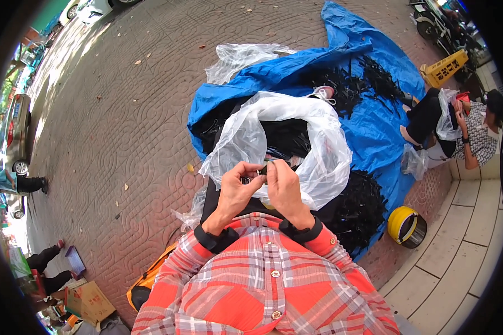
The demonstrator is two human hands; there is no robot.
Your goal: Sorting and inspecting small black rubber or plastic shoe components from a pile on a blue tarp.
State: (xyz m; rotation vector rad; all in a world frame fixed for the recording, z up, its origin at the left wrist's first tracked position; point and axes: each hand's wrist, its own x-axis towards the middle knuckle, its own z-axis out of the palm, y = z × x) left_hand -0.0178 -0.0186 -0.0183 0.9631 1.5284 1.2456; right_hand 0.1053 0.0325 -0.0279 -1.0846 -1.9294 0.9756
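My left hand [236, 192] and my right hand [285, 188] meet in front of my chest, both with fingers pinched. Between their fingertips is a small dark piece [264, 170], too small to name. A ring-like metal bit [245, 180] shows at my left fingers; whether it joins the dark piece I cannot tell. Just beyond and below my hands, a clear plastic bag [325, 146] lies open, its rim spread in a circle. Inside are black strip-like pieces [288, 135], partly hidden by my hands.
A blue tarp [381, 149] spreads over the paving, bearing heaps of black strips [356, 215]. To the right, a yellow helmet [402, 224] stands near a tiled step [436, 245]. Another person [475, 131] sits beyond it, near a yellow crate [444, 68]. A cardboard box [89, 302] is lower left.
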